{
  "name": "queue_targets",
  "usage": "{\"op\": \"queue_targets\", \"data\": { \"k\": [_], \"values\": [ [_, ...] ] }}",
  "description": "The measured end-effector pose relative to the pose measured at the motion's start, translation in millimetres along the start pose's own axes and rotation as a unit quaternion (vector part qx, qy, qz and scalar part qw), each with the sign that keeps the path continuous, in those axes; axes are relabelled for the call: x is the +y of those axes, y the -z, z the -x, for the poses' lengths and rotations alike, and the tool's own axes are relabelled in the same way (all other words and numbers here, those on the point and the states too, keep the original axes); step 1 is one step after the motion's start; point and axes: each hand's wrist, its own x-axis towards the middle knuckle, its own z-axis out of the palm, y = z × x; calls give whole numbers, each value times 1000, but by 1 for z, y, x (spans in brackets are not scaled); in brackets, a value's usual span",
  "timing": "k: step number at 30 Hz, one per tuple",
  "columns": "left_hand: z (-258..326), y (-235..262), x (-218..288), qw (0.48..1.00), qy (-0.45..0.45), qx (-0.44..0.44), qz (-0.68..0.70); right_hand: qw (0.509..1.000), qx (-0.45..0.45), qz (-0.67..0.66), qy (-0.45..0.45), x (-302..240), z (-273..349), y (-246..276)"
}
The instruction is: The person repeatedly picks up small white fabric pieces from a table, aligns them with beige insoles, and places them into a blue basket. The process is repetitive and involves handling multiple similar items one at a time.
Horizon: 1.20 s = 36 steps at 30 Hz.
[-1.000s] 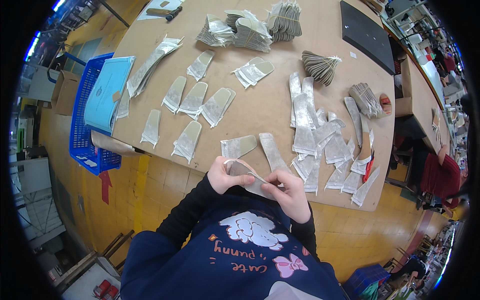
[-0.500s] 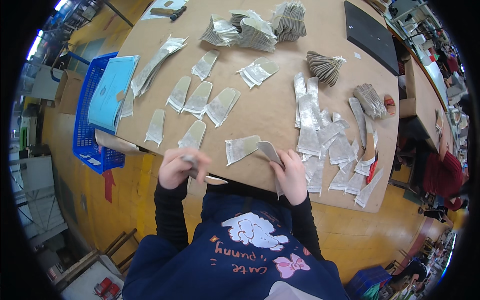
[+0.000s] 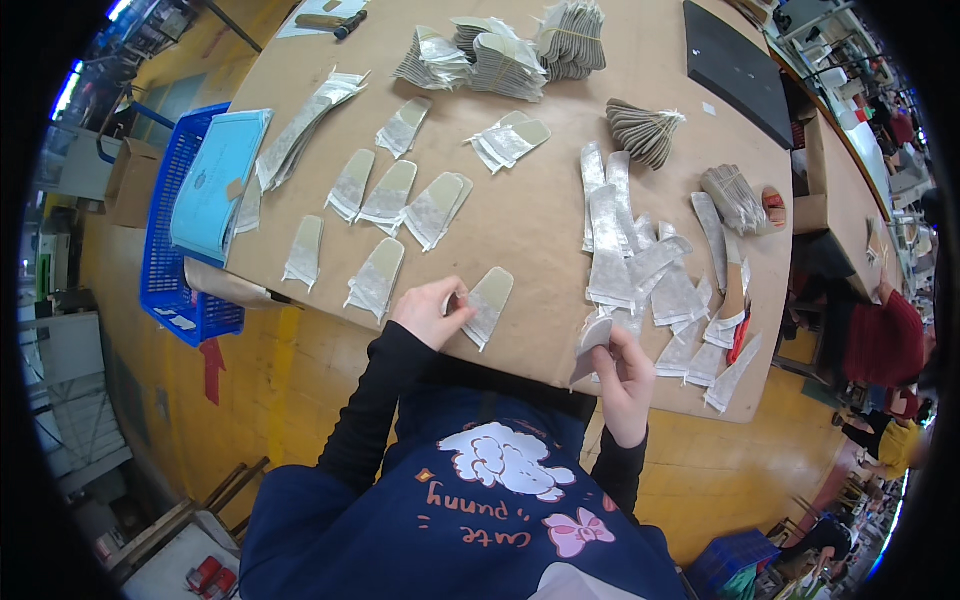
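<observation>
On the table's near edge lies a tapered fabric piece (image 3: 493,298) with a rounded greenish-grey tip and a silvery-white wide end. My left hand (image 3: 430,312) is at its left side, thumb and forefinger pinched against its edge. My right hand (image 3: 626,385) pinches a curved grey fabric piece (image 3: 592,348) between thumb and fingers, just off the table edge. Several similar tapered pieces (image 3: 386,196) lie spread out left of centre. Close by my right hand is a loose heap of long silvery strips (image 3: 612,265).
Banded stacks of grey pieces (image 3: 505,65) stand at the far side, with a fanned bundle (image 3: 645,133) at right. A blue crate (image 3: 160,270) adjoins the left edge. Red-handled tool (image 3: 739,338), black board (image 3: 735,70) and hammer (image 3: 345,25) also lie on the table (image 3: 540,220).
My left hand has moved right to the near tapered piece, which has turned more upright. My right hand has shifted right and nearer me with its grey piece.
</observation>
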Motion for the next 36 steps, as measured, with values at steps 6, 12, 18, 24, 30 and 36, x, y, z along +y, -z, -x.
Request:
{"op": "queue_targets", "data": {
  "k": [6, 12, 18, 24, 30, 36],
  "values": [
    [15, -34, 12, 974, -79, 184, -106, 1000, 2, -15, -7, -3, -3, -5],
    [24, -27, 30, 997, -61, 6, 44, 999, -13, -29, -19, -8, -7, -6],
    [30, -12, 54, 879, -9, -242, 411, 979, -83, -167, -86, -12, -10, 5],
    [18, -13, 68, 911, -11, -164, 377, 961, -60, -235, -134, -15, -2, 0],
    [20, -18, 71, 888, 10, -134, 439, 949, -14, -288, -127, -12, 6, -7],
    [17, -14, 65, 904, 31, -141, 403, 963, -25, -243, -110, -10, 11, -8]
  ]
}}
